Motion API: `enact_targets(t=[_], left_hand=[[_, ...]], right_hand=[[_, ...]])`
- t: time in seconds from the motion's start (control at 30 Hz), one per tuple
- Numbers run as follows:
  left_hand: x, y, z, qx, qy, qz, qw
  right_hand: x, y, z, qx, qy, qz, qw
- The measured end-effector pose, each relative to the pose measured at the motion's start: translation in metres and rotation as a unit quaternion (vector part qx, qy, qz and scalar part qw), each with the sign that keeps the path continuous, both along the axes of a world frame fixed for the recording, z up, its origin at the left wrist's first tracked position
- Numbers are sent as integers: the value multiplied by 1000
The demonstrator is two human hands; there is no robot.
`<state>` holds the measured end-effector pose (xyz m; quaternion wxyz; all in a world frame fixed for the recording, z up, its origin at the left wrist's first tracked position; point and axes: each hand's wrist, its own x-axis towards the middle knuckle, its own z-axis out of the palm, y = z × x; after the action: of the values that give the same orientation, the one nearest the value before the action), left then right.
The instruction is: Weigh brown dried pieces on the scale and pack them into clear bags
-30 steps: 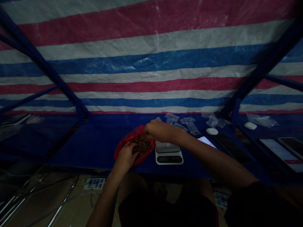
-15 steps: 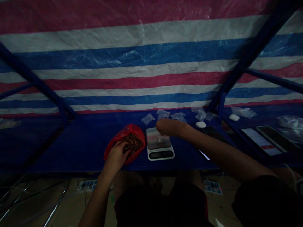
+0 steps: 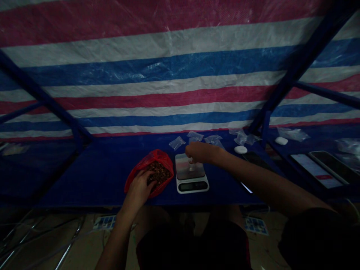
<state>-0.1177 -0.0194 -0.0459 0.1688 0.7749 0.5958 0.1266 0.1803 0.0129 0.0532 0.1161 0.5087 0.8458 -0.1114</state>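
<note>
My left hand (image 3: pixel 140 187) reaches over the rim of a red plastic bag (image 3: pixel 132 176). Its thumb and fingers are apart at small brown pieces (image 3: pixel 159 173) inside; they look like nuts or beads, too dim to name. To the right sits a white kitchen scale (image 3: pixel 193 186) with a metal plate and a dark display. Over the plate's far edge my right hand (image 3: pixel 197 150) is closed in a pinch. A small clear plastic bag (image 3: pixel 192 167) seems to hang from its fingers onto the plate; its contents cannot be made out.
Small clear bags (image 3: pixel 177 143) lie behind the scale, with more plastic (image 3: pixel 240 137) farther right. A white rounded case (image 3: pixel 240 150) and a dark phone (image 3: pixel 255 161) lie near my right forearm. Two more phones (image 3: pixel 316 170) rest at the far right. Blue frame bars (image 3: pixel 281 90) slant upward.
The whole view has shifted slightly. My left hand stays at the red bag with little change in its fingers, and my right hand stays closed above the scale.
</note>
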Motion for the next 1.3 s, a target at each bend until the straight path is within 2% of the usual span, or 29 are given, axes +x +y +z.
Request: enact_targets(t=[0.5,0.73,1.1,1.2,1.3], left_hand=[[8,-2,3,10,11,6,1000],[8,-2,2,23,25,-18,999],[10,-6,12,31,39,-47,998],[9,-6,13,24,50,-47,997],[11,-5,12,15,59,-41,997]], right_hand=[[-3,0,2,-13,17,10,1000],[6,3,-7,-36,58,30,997],[20,4,-22,-3,157,24,987],[25,-2,-17,15,188,20,982],[42,-22,-10,55,204,-17,977]])
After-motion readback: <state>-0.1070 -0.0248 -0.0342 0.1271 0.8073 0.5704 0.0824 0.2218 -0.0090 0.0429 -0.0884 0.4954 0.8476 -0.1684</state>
